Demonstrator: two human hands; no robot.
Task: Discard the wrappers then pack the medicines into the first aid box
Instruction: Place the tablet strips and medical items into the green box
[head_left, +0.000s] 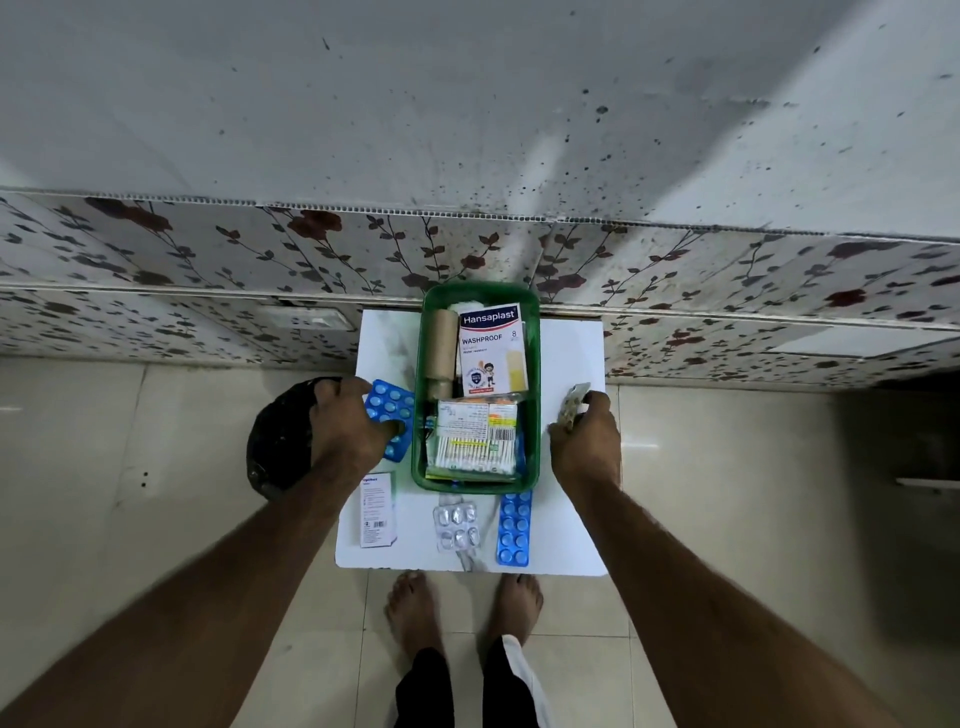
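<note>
A green first aid box (534, 415) stands on a small white table (566, 525), holding a Hansaplast pack (491, 345), a brown roll (441, 345) and a packet of cotton buds (475, 441). My left hand (350, 423) grips a blue blister strip (390, 410) just left of the box. To the right of the box, my right hand (587, 441) holds a silvery blister strip (573, 404). On the table in front of the box lie a white medicine carton (377, 512), a silver blister strip (457, 526) and a second blue blister strip (514, 527).
A bin lined with a black bag (278, 441) stands on the tiled floor left of the table, partly behind my left hand. A flower-patterned wall (208, 270) runs behind the table. My bare feet (462, 608) are at the table's near edge.
</note>
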